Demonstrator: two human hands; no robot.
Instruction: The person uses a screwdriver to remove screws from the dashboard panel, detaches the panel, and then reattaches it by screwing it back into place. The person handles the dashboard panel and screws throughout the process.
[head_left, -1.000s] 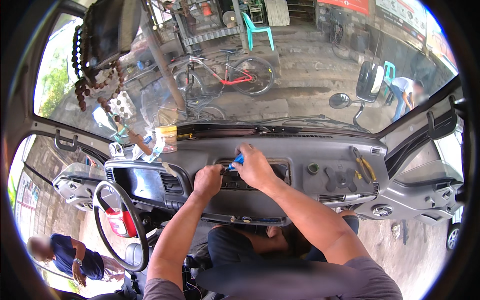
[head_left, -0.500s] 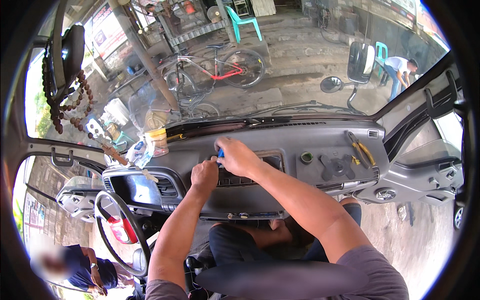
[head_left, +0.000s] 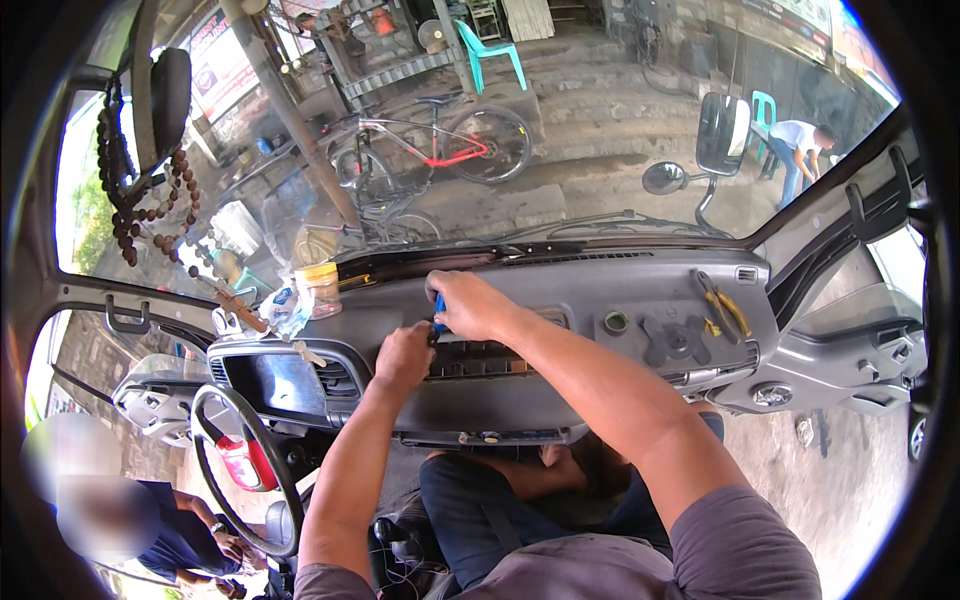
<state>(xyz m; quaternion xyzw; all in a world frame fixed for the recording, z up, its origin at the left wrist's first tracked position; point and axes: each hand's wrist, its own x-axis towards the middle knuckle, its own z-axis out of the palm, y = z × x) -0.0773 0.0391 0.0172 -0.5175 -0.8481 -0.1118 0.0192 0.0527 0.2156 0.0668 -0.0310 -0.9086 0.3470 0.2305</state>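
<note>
Both my hands meet at the left end of a rectangular opening in the middle of the grey dashboard. My right hand is closed around a blue-handled tool, mostly covered by the fingers, its kind unclear. Just below and left of it, my left hand is closed, its fingertips at the tool's lower end beside a small dark part. What those fingers pinch is hidden.
Yellow-handled pliers, a round green-rimmed cap and a dark bracket lie on the dashboard's right. A yellow-topped tub and the steering wheel are left. A person stands outside at lower left.
The view has shifted slightly, showing more of my lap and shirt. My left hand has moved a little down and left; the right still grips the blue-handled tool.
</note>
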